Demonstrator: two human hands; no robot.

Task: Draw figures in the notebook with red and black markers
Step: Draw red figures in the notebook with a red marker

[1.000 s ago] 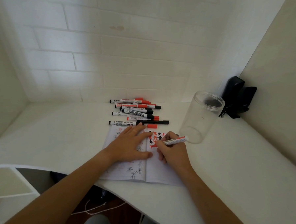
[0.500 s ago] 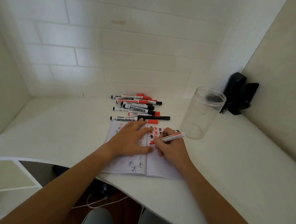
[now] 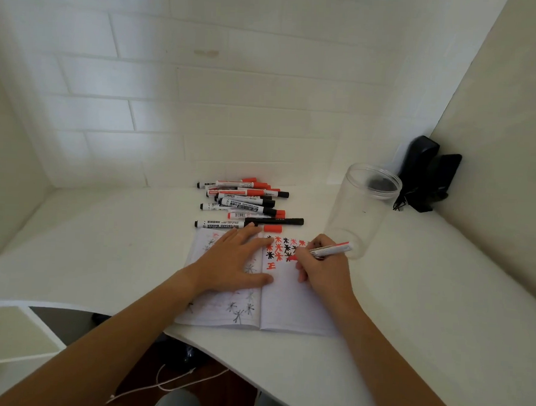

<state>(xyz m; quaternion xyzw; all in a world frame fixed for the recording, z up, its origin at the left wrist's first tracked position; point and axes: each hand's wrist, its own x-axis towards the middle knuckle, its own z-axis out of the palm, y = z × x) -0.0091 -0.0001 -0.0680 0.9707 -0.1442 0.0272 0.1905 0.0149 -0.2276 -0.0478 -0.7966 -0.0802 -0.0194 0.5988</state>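
Two hands are working: the left hand [image 3: 232, 264] is lying flat on the notebook [image 3: 286, 309], the right hand's [image 3: 325, 268] grip is grasping the red marker [image 3: 329, 250].

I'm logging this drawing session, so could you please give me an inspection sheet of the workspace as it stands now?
Surface: white desk, curved front edge.
Job's things: open notebook with red and black star figures on the right page; red marker, tip on that page; pile of red and black markers behind the notebook.
Clutter: clear plastic jar, upright, apparently empty; loose red cap at the notebook's top edge.
Hands: left hand flat on the left page; right hand grips the red marker.
Cables: white cord on the floor below the desk.
Surroundings: white brick wall; black device in the right corner.
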